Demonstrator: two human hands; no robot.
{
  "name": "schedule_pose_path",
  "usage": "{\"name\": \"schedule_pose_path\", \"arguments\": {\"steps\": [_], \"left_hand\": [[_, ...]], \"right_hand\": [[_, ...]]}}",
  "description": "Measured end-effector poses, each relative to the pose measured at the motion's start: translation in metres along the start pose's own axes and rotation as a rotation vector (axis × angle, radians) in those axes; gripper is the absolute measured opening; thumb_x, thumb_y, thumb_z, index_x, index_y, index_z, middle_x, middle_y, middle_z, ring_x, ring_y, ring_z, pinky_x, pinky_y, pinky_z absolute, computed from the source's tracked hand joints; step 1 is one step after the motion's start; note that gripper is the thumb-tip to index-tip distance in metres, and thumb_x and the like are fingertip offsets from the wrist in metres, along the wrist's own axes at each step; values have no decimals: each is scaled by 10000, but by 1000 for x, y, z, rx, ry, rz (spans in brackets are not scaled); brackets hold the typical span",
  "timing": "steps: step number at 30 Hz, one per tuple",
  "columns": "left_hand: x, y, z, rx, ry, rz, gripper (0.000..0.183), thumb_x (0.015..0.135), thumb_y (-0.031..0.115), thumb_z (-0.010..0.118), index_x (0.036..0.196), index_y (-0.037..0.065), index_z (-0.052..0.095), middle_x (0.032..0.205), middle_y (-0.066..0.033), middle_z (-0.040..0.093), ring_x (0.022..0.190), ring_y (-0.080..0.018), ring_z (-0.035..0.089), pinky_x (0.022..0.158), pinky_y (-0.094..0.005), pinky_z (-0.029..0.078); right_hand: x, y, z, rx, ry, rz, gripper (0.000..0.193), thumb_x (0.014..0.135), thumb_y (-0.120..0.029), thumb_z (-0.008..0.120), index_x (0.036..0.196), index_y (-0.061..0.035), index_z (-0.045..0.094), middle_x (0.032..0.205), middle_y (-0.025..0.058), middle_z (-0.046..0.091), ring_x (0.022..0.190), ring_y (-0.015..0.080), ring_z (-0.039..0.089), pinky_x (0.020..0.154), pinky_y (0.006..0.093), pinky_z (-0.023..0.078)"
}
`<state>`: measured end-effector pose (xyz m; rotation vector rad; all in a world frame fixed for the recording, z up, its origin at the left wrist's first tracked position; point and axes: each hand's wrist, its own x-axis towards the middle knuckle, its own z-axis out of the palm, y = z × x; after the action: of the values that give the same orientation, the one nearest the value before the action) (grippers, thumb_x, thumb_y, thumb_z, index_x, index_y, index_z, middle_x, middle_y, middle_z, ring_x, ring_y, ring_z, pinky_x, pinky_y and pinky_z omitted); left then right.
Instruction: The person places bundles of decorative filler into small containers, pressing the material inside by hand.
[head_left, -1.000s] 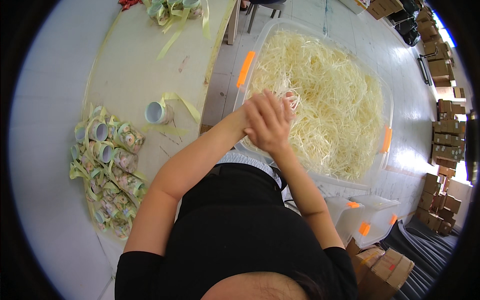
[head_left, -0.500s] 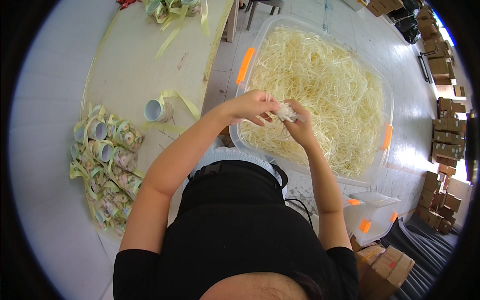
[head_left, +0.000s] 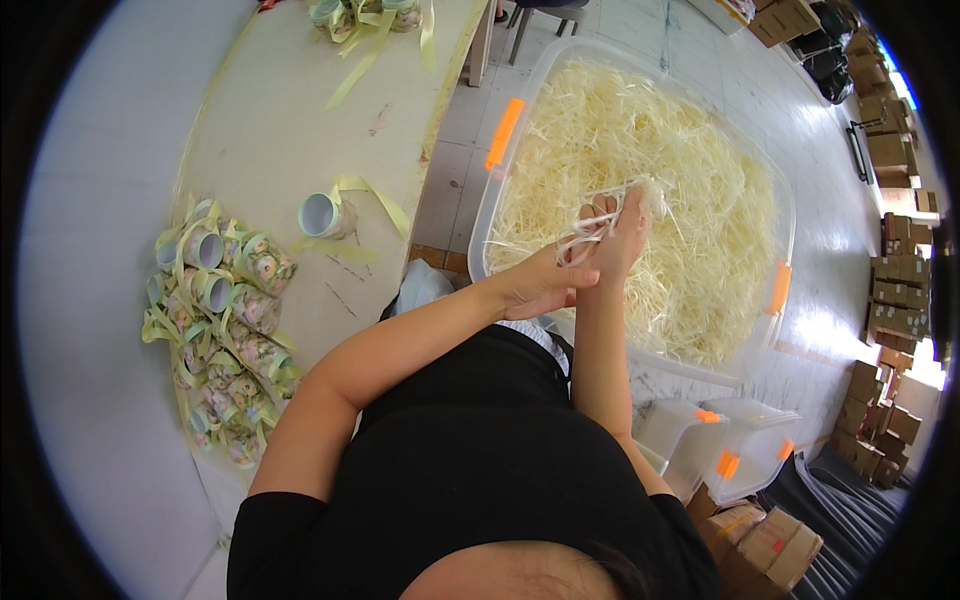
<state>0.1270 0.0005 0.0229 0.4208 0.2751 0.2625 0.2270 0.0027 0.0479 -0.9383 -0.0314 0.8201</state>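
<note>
Above the near edge of a clear plastic bin [head_left: 503, 135], my right hand [head_left: 622, 240] is raised with fingers bent around pale shredded paper [head_left: 652, 198]. White strands loop off its fingers toward my left hand. My left hand [head_left: 548, 285] closes round the right wrist, its thumb lying across it and its other fingers partly hidden. Cream shredded paper [head_left: 700, 260] fills the bin under both hands. On the table to the left, a flower-patterned cup [head_left: 322, 216] with a pale interior lies on its side, a yellow-green ribbon [head_left: 375, 200] beside it.
A heap of similar flowered cups [head_left: 225, 330] with ribbons covers the table's left side; more cups [head_left: 365, 18] stand at its far end. Clear bins with orange latches [head_left: 728, 463] and a cardboard box [head_left: 780, 548] sit at the lower right. Stacked cartons [head_left: 900, 290] line the right.
My right hand has turned upward with the shredded paper, which has spread into loose strands. My left hand has moved from the paper bunch down to the right wrist.
</note>
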Motion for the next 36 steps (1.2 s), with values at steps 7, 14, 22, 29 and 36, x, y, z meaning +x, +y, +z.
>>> {"name": "schedule_pose_path", "arguments": {"steps": [7,14,22,29,36], "left_hand": [[6,11,4,-258,7,317,559,844,279,649,1300,87,389,1182,-45,527,1073,-158,532,939,-337,429],[3,39,13,13,233,376,396,897,199,568,1245,82,421,1158,-81,541,1084,-190,536,898,-332,470],[-3,74,18,-282,158,400,317,895,57,512,1203,53,441,1163,-135,545,1091,-246,546,900,-392,489],[6,67,34,-229,246,464,273,905,43,480,1177,36,456,1122,-150,571,1064,-246,565,882,-375,500],[5,46,5,1172,381,750,257,804,34,546,1057,28,592,1189,-109,537,1154,-277,483,965,-368,381]], "right_hand": [[-6,-8,-16,-1225,-276,-992,362,682,-85,612,1035,-21,560,849,98,550,837,278,527,756,387,403],[-31,-9,-3,-1682,-442,-1074,435,607,-98,654,1035,-68,584,1201,128,450,1179,341,377,968,433,286],[-44,-8,-43,-222,-313,-173,564,865,-302,465,1347,-86,267,1344,140,364,1252,314,353,1015,454,302],[-65,20,-22,442,-405,815,688,892,-571,319,1381,-94,239,1414,136,290,1299,298,305,1037,481,288],[-59,14,11,309,-218,362,580,922,-525,325,1335,-119,303,1322,110,406,1204,254,419,1001,404,353]]}}
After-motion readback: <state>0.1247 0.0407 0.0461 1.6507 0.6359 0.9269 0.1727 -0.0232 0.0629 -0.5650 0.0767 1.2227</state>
